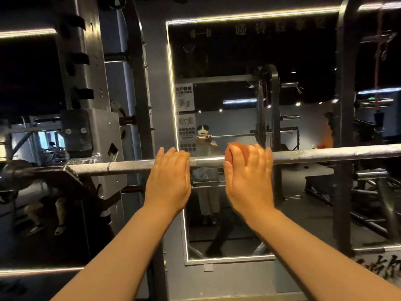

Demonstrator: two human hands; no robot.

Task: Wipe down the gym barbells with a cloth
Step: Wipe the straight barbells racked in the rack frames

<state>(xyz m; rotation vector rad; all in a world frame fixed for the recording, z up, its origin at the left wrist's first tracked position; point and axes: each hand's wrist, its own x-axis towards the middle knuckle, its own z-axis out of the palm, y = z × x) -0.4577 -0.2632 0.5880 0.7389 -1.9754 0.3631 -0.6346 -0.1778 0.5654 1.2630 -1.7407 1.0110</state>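
— How are the hands gripping?
— The right hand [249,168] curls over an orange cloth [232,152] and holds it against the barbell [130,166]. The left hand [171,170] lies on the bar, fingers straight, gripping nothing.
— And the bar itself?
— It lies level on the rack [91,131], in front of a mirror [238,118]. The hands sit near each other, with bare steel between them.

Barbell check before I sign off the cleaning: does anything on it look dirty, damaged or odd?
The barbell looks intact. Right of the right hand, which holds an orange cloth on it, the shaft looks patchy and whitish, unlike the even grey left of the left hand; residue or glare, I cannot tell.
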